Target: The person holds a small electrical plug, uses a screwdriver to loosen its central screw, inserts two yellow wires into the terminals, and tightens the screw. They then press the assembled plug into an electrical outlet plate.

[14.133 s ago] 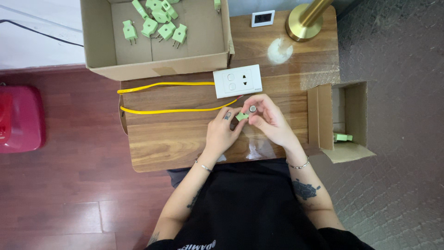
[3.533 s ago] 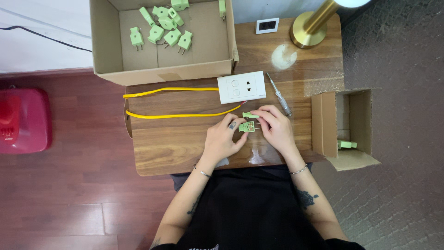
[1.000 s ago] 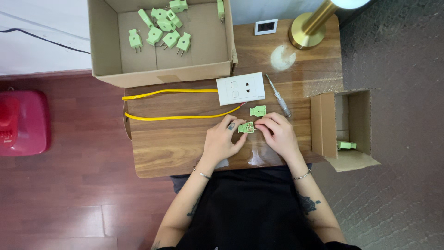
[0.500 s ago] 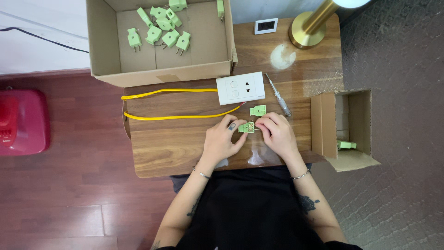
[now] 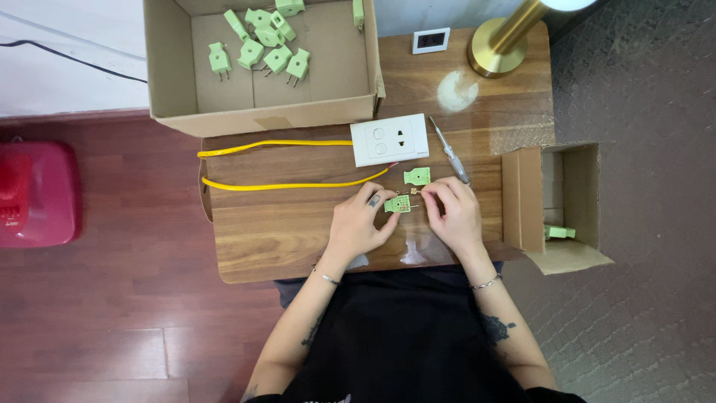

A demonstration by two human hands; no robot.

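Observation:
My left hand (image 5: 358, 224) rests on the wooden table (image 5: 276, 239) and pinches an opened light green plug half (image 5: 397, 204) with small brass parts showing. My right hand (image 5: 455, 213) sits just right of it, fingertips holding a tiny brass piece at the plug's right edge. The plug's separate green cover (image 5: 417, 176) lies on the table just above my hands. A screwdriver (image 5: 449, 151) lies above my right hand. A white wall socket plate (image 5: 389, 139) with a yellow cable (image 5: 283, 183) looping left lies behind.
A large open cardboard box (image 5: 171, 67) at the back holds several green plugs (image 5: 261, 48). A small cardboard box (image 5: 570, 205) at the right edge holds one green plug (image 5: 559, 233). A brass lamp base (image 5: 501, 46) and a small white device (image 5: 431, 40) stand at the back. A red object (image 5: 33, 194) sits on the floor left.
The plug I held whole has come apart; its cover lies on the table and the screwdriver lies there too. In the last second my hands hardly moved.

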